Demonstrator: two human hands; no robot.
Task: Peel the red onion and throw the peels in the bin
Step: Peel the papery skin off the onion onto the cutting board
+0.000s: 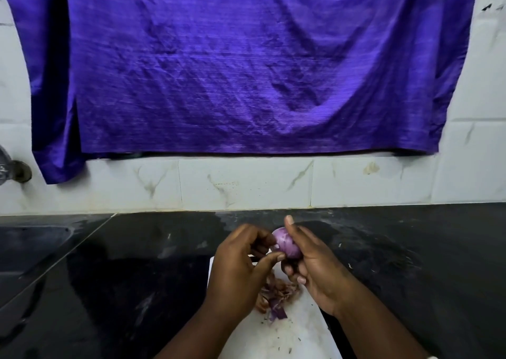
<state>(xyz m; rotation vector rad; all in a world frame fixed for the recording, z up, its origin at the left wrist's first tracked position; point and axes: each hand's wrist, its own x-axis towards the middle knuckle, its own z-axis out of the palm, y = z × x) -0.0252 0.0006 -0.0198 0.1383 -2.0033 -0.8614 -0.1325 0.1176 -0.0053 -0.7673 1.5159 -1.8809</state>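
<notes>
A small red onion [287, 245], mostly bare and pale purple, is held up over a white cutting board [290, 334]. My right hand [312, 271] grips it from the right, fingers curled under it and one finger raised behind it. My left hand [241, 265] pinches at the onion's left side with thumb and fingertips. A heap of loose peels [276, 297], brown and purple, lies on the board below my hands. No bin is in view.
The board lies on a black stone counter [137, 276] against a white tiled wall [246, 183]. A purple cloth [241, 65] hangs over the wall. A sink basin [30, 246] sits at the far left, with a tap fitting [13, 169] above it.
</notes>
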